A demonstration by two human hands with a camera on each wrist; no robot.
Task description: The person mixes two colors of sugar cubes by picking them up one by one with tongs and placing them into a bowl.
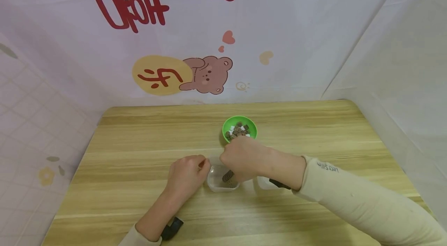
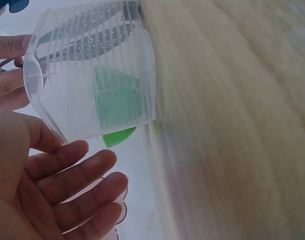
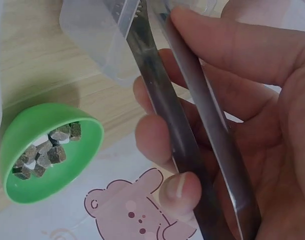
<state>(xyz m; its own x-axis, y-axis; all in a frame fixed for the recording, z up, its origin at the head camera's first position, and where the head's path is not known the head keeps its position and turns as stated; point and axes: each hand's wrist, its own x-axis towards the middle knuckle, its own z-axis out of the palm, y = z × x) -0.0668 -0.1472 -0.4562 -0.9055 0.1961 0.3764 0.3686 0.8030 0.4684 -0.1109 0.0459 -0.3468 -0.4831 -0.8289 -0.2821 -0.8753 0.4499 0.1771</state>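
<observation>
In the head view my right hand (image 1: 246, 158) grips metal tongs (image 3: 167, 107), their arms set between thumb and curled fingers. The perforated ends of the tongs (image 1: 228, 176) reach down inside a clear plastic container (image 1: 213, 186). At the container's left side, my left hand (image 1: 186, 174) pinches the rim corner between thumb and index finger. Its other fingers (image 2: 92, 192) spread loosely away from the wall in the left wrist view. Just beyond my right hand stands a green bowl (image 1: 225, 131) holding brown and white cubes (image 1: 239, 129).
A second clear container (image 1: 266, 184) stands to the right, partly covered by my right wrist. Everything rests on a wood-grain table (image 1: 139, 133). A white printed cloth (image 1: 279, 36) with a cartoon bear rises behind the table's far edge.
</observation>
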